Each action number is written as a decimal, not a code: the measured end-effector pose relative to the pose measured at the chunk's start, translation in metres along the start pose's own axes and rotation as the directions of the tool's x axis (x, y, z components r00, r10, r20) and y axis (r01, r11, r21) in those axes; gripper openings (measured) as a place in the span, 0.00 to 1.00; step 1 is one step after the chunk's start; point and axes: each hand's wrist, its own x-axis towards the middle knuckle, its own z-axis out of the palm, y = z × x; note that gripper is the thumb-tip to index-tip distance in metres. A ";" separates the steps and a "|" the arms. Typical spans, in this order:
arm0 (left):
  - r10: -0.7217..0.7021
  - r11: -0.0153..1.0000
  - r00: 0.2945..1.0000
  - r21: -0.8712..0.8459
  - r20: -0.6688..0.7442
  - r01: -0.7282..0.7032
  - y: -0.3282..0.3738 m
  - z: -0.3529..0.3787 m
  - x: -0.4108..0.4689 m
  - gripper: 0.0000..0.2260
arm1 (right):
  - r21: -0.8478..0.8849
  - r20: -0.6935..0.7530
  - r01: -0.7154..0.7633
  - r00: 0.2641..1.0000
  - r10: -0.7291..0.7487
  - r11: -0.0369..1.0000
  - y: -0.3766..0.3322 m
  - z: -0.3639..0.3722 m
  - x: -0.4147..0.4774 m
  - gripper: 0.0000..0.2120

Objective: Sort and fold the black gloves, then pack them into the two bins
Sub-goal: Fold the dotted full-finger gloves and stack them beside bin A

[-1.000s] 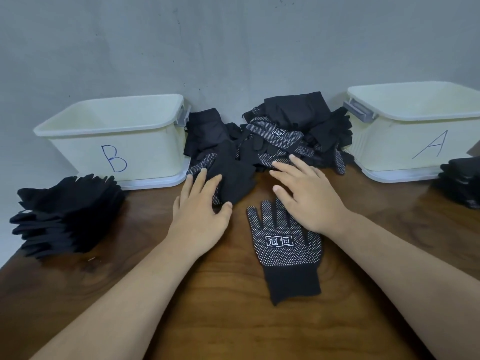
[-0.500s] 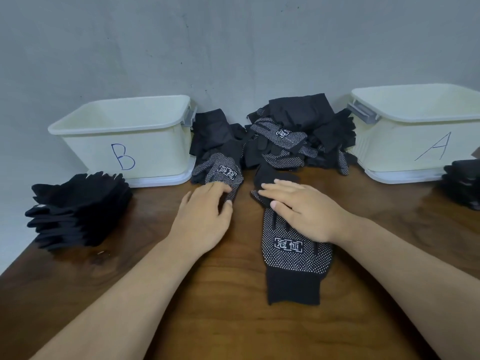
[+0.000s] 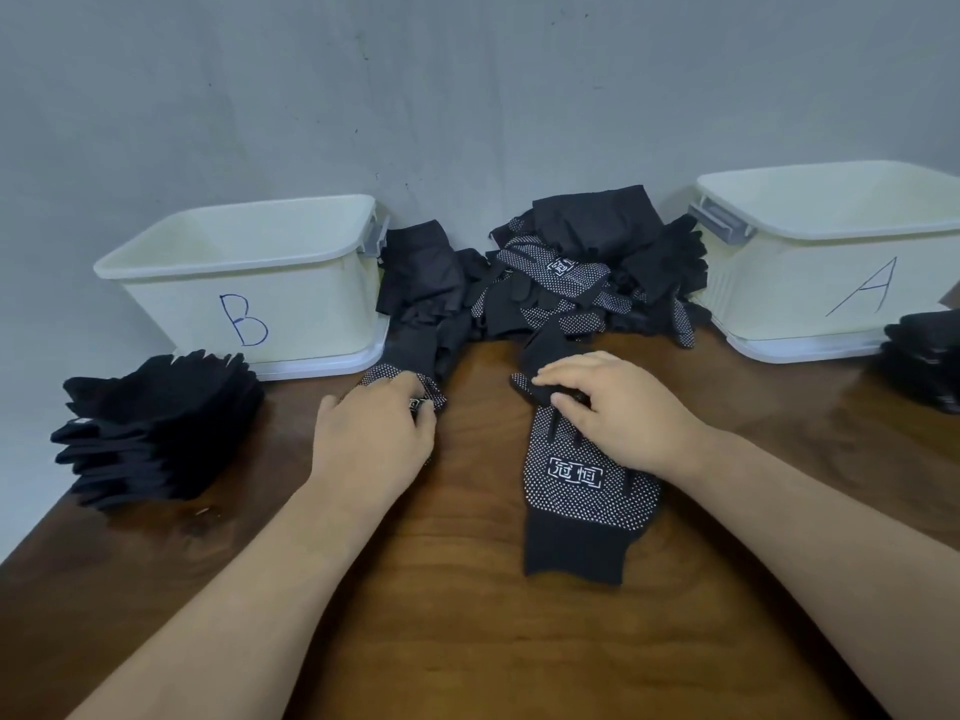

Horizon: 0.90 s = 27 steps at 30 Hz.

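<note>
A loose heap of black gloves (image 3: 571,272) lies against the wall between bin B (image 3: 249,283) on the left and bin A (image 3: 831,252) on the right. One dotted black glove (image 3: 576,491) lies flat on the table, cuff toward me. My right hand (image 3: 618,407) pinches its folded-over fingertips. My left hand (image 3: 379,439) grips a second dotted glove (image 3: 410,371) that trails back into the heap.
A stack of folded black gloves (image 3: 156,428) sits left of bin B near the table's left edge. Another dark stack (image 3: 924,361) lies at the right edge in front of bin A. The wooden table (image 3: 467,615) spreads toward me under my forearms.
My left hand has dragged a dotted glove out of the heap toward me. My right hand has curled the flat glove's fingers over, and that glove has shifted slightly right.
</note>
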 end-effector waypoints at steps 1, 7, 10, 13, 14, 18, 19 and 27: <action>0.007 1.000 1.000 -0.002 0.002 -0.007 0.001 -0.001 0.000 0.07 | -0.005 -0.026 -0.006 1.000 0.006 1.000 -0.001 -0.003 0.002 0.15; -0.007 0.992 1.000 -0.125 0.022 0.010 0.005 -0.009 -0.003 0.05 | 0.348 -0.053 -0.214 0.968 0.247 0.913 -0.008 -0.018 0.009 0.10; -0.016 0.962 0.997 -0.273 -0.074 -0.004 0.004 -0.011 -0.004 0.05 | 0.675 -0.062 -0.257 0.914 0.400 0.691 -0.013 -0.024 0.013 0.09; -0.035 0.887 0.979 -0.458 -0.201 -0.062 0.003 -0.010 -0.003 0.03 | 0.879 -0.060 -0.175 0.883 0.466 0.444 -0.016 -0.034 0.015 0.10; -0.043 0.857 0.974 -0.510 -0.223 -0.079 0.003 -0.009 -0.002 0.03 | 0.906 -0.055 -0.151 0.883 0.465 0.394 -0.018 -0.038 0.016 0.10; 0.032 0.823 0.986 -0.555 -0.165 -0.120 0.004 -0.003 0.000 0.18 | 0.971 0.061 -0.141 0.926 0.373 0.191 -0.016 -0.046 0.014 0.14; 0.058 0.822 0.988 -0.554 -0.145 -0.129 0.006 -0.003 -0.002 0.18 | 0.975 0.099 -0.162 0.932 0.349 0.155 -0.015 -0.046 0.014 0.16; 0.112 0.604 0.994 -0.794 0.003 -0.066 0.027 -0.010 -0.019 0.14 | 0.974 0.226 -0.227 0.970 0.093 -0.006 -0.037 -0.038 0.005 0.22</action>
